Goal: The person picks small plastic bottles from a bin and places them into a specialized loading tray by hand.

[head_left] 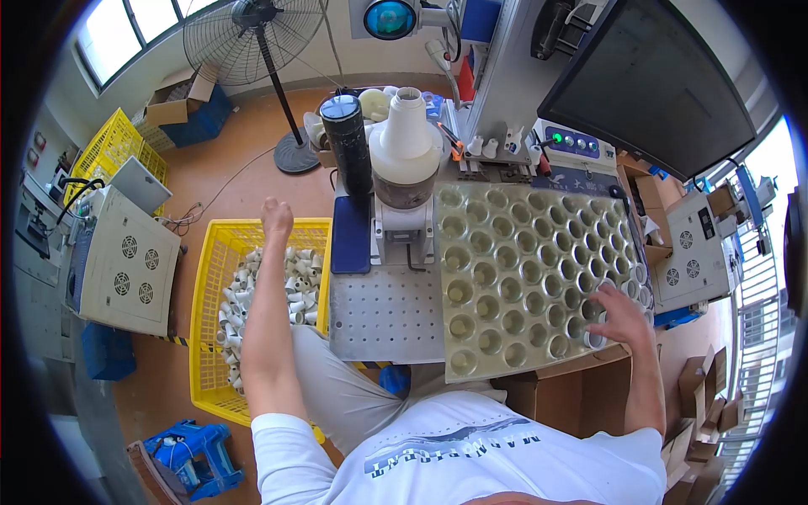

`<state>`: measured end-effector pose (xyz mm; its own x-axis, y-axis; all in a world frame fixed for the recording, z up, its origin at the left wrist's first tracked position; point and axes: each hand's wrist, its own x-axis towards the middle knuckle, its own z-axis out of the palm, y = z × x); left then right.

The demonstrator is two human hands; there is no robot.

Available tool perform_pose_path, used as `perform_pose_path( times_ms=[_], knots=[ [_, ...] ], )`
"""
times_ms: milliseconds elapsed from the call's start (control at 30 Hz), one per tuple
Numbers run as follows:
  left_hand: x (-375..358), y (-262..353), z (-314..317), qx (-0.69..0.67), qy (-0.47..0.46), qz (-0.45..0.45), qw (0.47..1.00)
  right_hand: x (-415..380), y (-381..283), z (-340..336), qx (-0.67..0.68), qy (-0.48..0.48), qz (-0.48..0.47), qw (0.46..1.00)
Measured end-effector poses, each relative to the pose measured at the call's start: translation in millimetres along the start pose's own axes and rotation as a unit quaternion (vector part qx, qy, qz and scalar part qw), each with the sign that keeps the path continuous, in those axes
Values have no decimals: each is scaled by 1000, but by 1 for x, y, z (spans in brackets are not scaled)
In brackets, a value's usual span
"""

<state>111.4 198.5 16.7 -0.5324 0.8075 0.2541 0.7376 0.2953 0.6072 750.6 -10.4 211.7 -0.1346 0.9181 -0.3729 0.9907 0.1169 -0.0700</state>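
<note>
My left hand is closed, raised over the far edge of a yellow basket. Whatever its fingers may hold is hidden. Below it, many short white plastic pipe fittings lie heaped in the basket. My right hand reaches over the right part of a pale, translucent tray with rows of round holes. Its fingers are bent, with the thumb apart from them. Close beside the thumb sits a white ring-shaped piece; more white pieces sit in holes along the tray's right edge.
Left of the tray is a perforated metal plate. Behind it stand a white cone-shaped part on a mount and a black cylinder. A monitor overhangs the back right. A floor fan and cartons stand around.
</note>
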Motion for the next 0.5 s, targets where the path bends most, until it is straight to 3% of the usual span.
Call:
perform_pose_path(
  times_ms=[100,167,233,367,433,500],
  knots=[
    [-19,-39,56,17,-51,-16,998,-4,8,19,36,64,22,997],
    [-24,-64,60,38,-72,-11,997,-5,9,20,40,70,13,997],
    [-20,-84,49,-10,-189,-77,979,-9,4,15,40,76,2,996],
    [-12,-98,31,29,-191,-30,981,-18,-19,9,-40,34,-27,998],
    [-9,-94,34,-36,-165,-93,981,-20,-16,17,-47,1,-28,999],
    [-16,-76,28,-43,-168,-92,980,-15,-4,29,-33,-46,-12,998]
  ],
)
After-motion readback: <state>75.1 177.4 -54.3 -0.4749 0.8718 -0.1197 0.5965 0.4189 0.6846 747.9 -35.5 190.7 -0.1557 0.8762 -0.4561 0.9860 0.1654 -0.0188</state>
